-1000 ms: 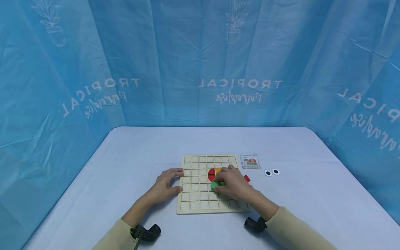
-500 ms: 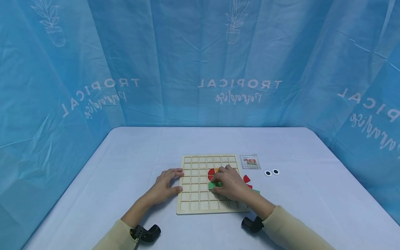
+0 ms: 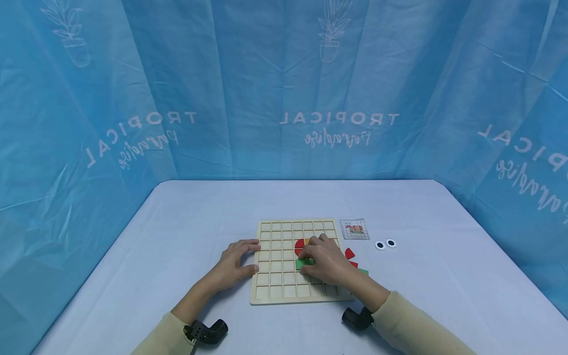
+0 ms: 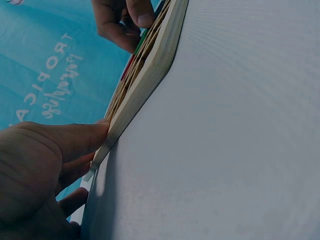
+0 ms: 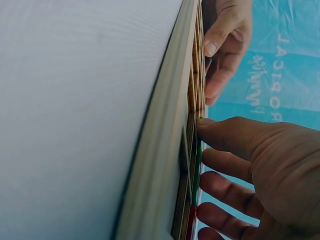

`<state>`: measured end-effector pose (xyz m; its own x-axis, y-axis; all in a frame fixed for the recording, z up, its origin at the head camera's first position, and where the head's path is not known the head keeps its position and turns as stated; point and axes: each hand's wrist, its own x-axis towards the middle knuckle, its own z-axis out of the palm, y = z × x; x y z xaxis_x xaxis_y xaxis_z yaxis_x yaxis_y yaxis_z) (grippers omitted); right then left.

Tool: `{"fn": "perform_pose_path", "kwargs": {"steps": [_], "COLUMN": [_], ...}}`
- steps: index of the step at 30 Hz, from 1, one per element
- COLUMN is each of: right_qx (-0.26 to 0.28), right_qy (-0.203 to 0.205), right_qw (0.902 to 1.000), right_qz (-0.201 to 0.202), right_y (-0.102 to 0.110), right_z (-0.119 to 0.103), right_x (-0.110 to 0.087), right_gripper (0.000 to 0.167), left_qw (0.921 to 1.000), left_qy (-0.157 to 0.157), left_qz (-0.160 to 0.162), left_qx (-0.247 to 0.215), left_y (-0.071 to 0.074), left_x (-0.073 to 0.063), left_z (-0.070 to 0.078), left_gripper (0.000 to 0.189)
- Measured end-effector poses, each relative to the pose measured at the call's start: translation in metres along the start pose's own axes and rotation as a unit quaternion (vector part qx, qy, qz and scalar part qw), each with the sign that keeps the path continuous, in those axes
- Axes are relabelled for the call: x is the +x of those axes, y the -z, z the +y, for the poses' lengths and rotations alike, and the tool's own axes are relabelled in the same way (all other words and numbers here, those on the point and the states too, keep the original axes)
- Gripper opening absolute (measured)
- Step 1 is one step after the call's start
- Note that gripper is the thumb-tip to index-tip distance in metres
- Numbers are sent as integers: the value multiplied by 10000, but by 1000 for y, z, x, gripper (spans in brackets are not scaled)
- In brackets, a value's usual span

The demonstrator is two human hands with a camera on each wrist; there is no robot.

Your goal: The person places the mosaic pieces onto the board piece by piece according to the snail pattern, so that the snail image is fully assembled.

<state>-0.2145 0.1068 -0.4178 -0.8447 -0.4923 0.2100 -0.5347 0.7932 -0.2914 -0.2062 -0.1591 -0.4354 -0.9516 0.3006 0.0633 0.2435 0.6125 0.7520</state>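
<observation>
The right hand (image 3: 324, 261) has shifted slightly toward the left hand (image 3: 237, 260) since a second ago, a flat green piece (image 3: 300, 265) moving with it; in the last half second little has changed. Its thumb and fingers pinch the piece over the pale wooden grid board (image 3: 284, 300), just below a red rounded shape (image 3: 299, 246), which suggests fine alignment with the cells; whether it sits flush cannot be told. The left hand's fingers are extended, touching the board's left edge, apparently steadying it. The shift also uncovers more of a red quarter-round piece (image 3: 349, 253) and a second green piece (image 3: 364, 271) on the white-covered table (image 3: 199, 207).
</observation>
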Motion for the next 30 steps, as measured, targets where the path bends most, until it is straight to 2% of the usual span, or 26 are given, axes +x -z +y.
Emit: {"fn": "perform_pose_path", "kwargs": {"steps": [9,17,24,30], "right_qx": [217,151,194,178], "right_qy": [-134,-658,-1145,-1418], "right_qw": [9997,9975,9929,9897], "right_qz": [54,203,243,100], "right_y": [9,28,45,50], "right_z": [1,19,45,63], "right_x": [-1,-9,-35,-62], "right_gripper": [20,22,24,22], "left_qw": [10000,10000,10000,10000], "left_qy": [-21,-12,-23,-64], "left_qz": [-13,-9,-28,-49], "left_qx": [-9,-36,-31,19], "left_y": [-1,0,0,2], "left_x": [0,0,-1,-1], "left_z": [1,3,3,1], "left_gripper": [47,47,47,47]}}
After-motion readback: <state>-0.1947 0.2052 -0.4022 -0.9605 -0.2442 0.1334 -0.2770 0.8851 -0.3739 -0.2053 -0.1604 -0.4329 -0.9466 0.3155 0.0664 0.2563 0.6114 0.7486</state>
